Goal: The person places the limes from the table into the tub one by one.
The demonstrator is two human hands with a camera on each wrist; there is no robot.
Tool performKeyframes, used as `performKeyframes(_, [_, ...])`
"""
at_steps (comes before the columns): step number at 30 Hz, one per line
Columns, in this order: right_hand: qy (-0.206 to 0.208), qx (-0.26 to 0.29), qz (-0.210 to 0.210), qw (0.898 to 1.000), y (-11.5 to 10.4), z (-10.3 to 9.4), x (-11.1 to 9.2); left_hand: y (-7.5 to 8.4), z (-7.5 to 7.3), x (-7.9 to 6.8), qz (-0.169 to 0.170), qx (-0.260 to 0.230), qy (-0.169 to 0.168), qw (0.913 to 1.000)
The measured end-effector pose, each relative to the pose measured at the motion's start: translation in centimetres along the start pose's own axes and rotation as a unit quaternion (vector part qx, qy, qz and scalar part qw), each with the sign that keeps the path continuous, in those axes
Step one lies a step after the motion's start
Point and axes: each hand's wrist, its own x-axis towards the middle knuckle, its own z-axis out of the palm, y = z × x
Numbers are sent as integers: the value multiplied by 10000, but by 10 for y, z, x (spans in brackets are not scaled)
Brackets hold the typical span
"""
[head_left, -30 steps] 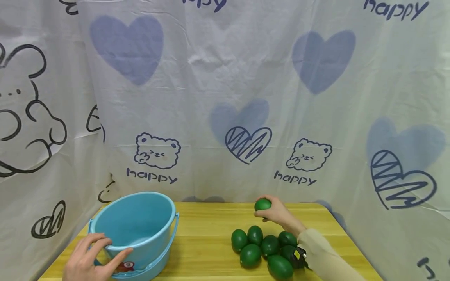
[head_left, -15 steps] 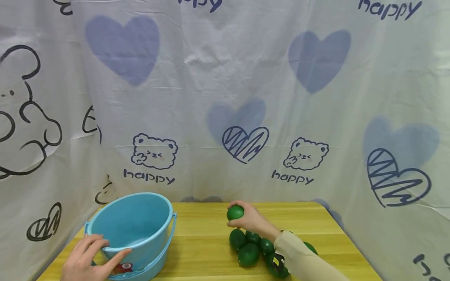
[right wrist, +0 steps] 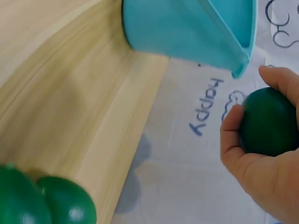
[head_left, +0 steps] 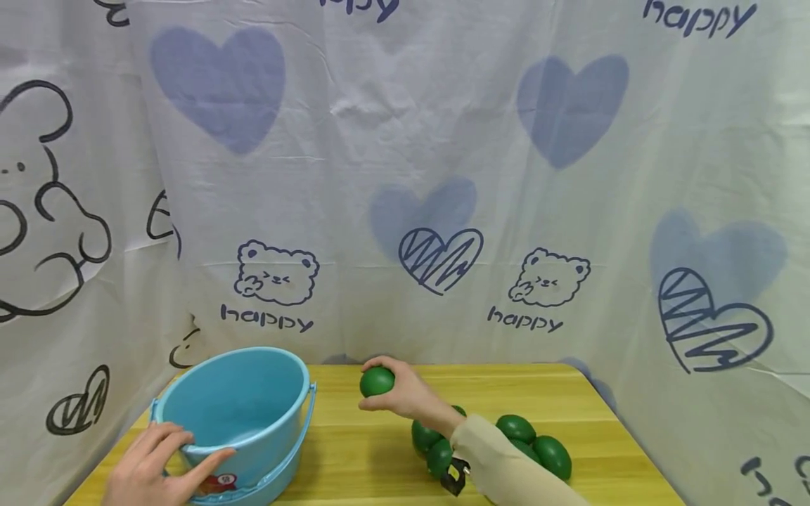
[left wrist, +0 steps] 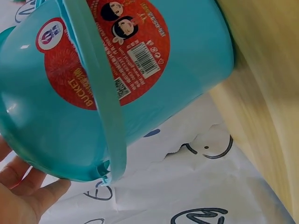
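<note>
While the right hand [head_left: 405, 391] has its fingers and thumb curled round one green fruit [head_left: 377, 381], the left hand [head_left: 150, 465] grips the blue bucket [head_left: 272, 452] by its rim, thumb on the outside. The held fruit sits within the right fingers; the bucket is to their left, apart from the fingertips. To carry it well, I would keep a light but full wrap, since the smooth skin could slip, hold it higher than the rim, and let the left fingers steady the bucket without tipping it. Counted up: one bucket, one handle [left wrist: 105, 93], one fruit in the fingers, and at least six other fruits [head_left: 553, 458] on the table [head_left: 354, 453], behind the right fingers; the sleeve [head_left: 506, 464] may hide more.
</note>
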Motion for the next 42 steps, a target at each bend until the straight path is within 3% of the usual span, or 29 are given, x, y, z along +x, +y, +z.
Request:
performKeyframes(3, [40, 84, -248, 9996, -6, 11, 3, 3, -2, 3, -759, -77, -126, 9970])
performKeyframes(6, [114, 213, -540, 9982, -14, 22, 6, 5, -3, 4, -963, -113, -123, 9952])
performKeyframes(16, [-55, 431, -1049, 9935, -40, 49, 22, 9, -3, 5, -1118, -135, -147, 9935])
performKeyframes(24, [357, -67, -1007, 9942, -54, 61, 33, 11, -2, 5, -1253, -147, -184, 9918])
performKeyframes(34, [306, -507, -1059, 9926, -65, 79, 44, 11, -7, 7, -1445, -73, -341, 9889])
performKeyframes(42, [171, -725, -1024, 9920, -63, 89, 47, 8, -3, 6, -1125, -122, -283, 9932])
